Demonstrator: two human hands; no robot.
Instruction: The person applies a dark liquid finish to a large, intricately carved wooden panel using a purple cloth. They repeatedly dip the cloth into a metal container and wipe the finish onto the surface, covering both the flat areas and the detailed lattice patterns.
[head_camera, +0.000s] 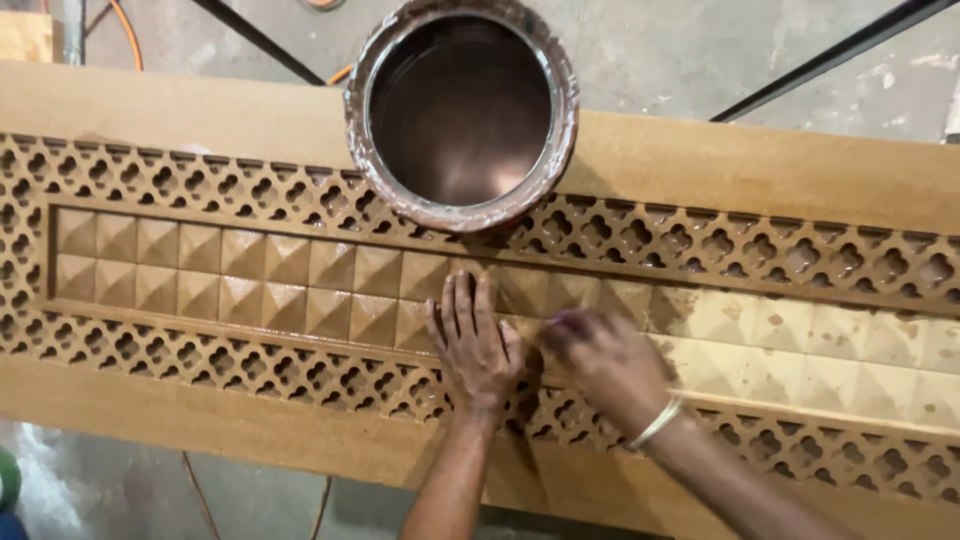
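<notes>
The one container in view is an open round tin (462, 110) at twelve o'clock, standing on the far edge of the carved wooden panel (200, 120). Its rim is smeared with whitish and brown drips, and inside lies a dark, glossy reddish-brown liquid; seen from straight above, its side wall is hidden, so whether it carries a label cannot be told. No labels, signs or screens show anywhere else.
</notes>
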